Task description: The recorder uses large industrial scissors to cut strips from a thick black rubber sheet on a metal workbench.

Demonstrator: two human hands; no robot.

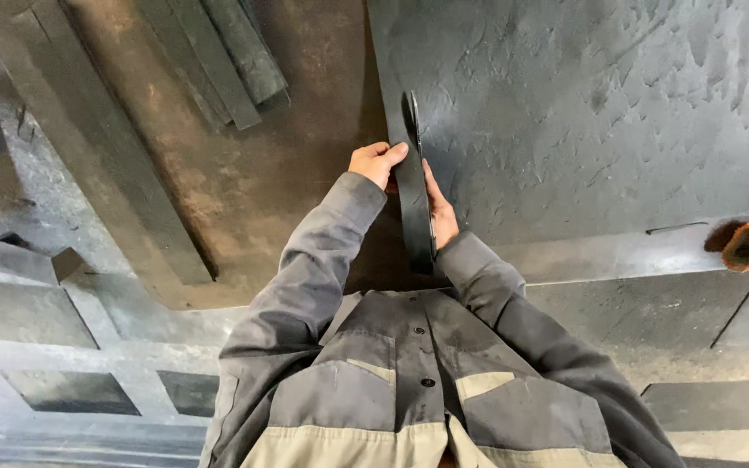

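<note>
Carefully, we hold the flat dark strip [414,195] on edge between both hands, just beside the large rough grey sheet [600,113]: left hand [376,162] curled around its upper part, right hand [440,212] pressed flat along its side. We judge a firm, even grip keeps it upright and stops it twisting

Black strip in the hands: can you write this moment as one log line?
left hand: grips black strip edge-on | right hand: flat on its other side | below: dark rubber sheet | far left: stacked strips
</note>
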